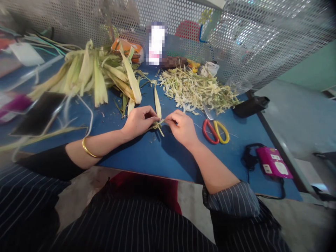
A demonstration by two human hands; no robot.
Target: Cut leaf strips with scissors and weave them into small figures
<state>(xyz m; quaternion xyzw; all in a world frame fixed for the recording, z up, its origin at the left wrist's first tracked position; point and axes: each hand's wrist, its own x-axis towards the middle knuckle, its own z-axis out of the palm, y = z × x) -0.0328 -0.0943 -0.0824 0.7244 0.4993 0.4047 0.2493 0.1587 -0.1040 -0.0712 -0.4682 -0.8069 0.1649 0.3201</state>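
Note:
Near the front of the blue table, my left hand (139,122) pinches a small bunch of corn husk (158,127), its short ends pointing down to the right. My right hand (181,127) is closed in a pinch just beside it; what lies between those fingertips is too small to make out. A single pale husk strip (157,99) points away from me just beyond the bunch. Red-and-yellow-handled scissors (214,131) lie to the right of my right hand, with a thin thread running across the table near them.
Whole dried husks (88,71) are heaped at back left, and cut husk scraps (195,87) at back right. A black bottle-like object (251,106) lies by the right edge. Nearer stands a magenta socket box (273,162) with a cable. Perforated metal mesh (252,42) rises behind.

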